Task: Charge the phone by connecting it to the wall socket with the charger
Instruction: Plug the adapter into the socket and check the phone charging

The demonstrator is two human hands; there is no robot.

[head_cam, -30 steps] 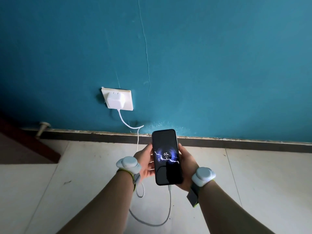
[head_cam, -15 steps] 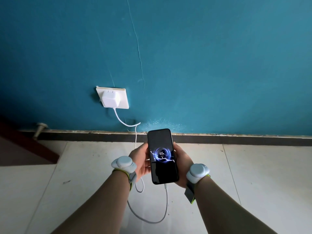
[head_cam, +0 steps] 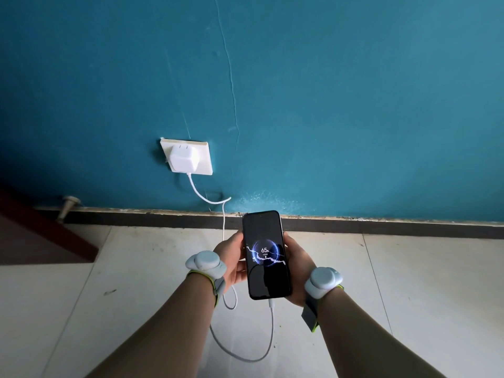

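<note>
A black phone is held upright in front of me, its screen lit with a charging animation reading 65. My left hand grips its left edge and my right hand grips its right edge. A white charger sits plugged into the white wall socket on the teal wall. Its white cable drops from the charger, passes behind my left hand, loops below my wrists and enters the phone's bottom end.
A dark skirting board runs along the foot of the wall above pale floor tiles. A dark red door edge stands at the left, with a metal doorstop beside it.
The phone and both hands stay together with the same grip. The view has shifted slightly, so the socket and phone sit a little differently in the frame. The charging animation keeps playing.
</note>
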